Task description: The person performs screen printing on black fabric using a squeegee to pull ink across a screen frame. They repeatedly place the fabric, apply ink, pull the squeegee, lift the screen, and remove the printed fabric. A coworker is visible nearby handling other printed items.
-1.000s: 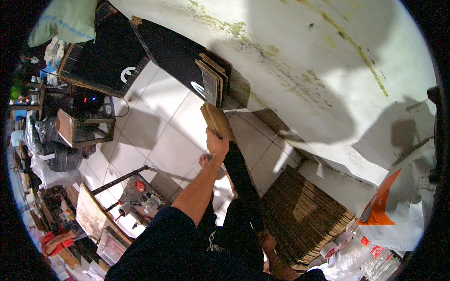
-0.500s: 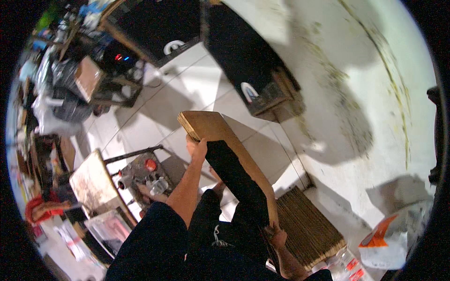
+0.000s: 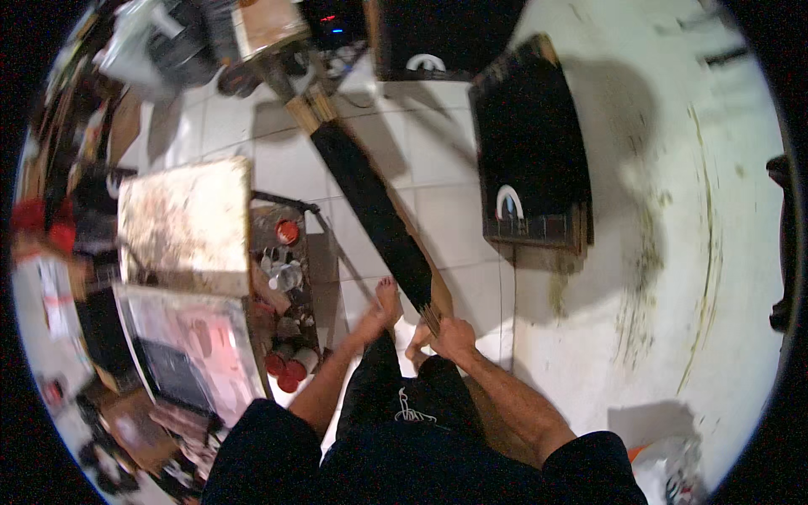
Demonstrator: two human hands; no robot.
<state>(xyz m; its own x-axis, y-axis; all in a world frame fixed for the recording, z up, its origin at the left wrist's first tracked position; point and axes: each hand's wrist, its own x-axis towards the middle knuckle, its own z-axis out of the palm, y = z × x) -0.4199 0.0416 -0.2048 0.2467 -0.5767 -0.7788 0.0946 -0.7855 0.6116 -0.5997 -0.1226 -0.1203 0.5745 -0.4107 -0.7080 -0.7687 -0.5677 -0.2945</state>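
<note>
A long stack of thin brown boards (image 3: 366,198) with a black face stretches away from me over the tiled floor, standing on its narrow side. Layered edges show at both of its ends. My right hand (image 3: 455,340) is closed around the near end. My left hand (image 3: 370,325) is off the stack, low beside my bare foot; its fingers are smeared and partly merge with the foot. To the right, a bundle of black panels (image 3: 534,151) with a white mark stands near the wall.
At the left is a stained pale board (image 3: 185,220) above a cluttered low stand (image 3: 286,244) with red-lidded jars. Another black panel (image 3: 446,34) stands at the back, near plastic bags (image 3: 156,50). The white wall (image 3: 673,252) bounds the right; a bag (image 3: 669,471) lies lower right.
The stack has swung away from me and down toward the floor. My left hand has let go of it and come back near my foot; my right hand keeps the near end. The view has turned left.
</note>
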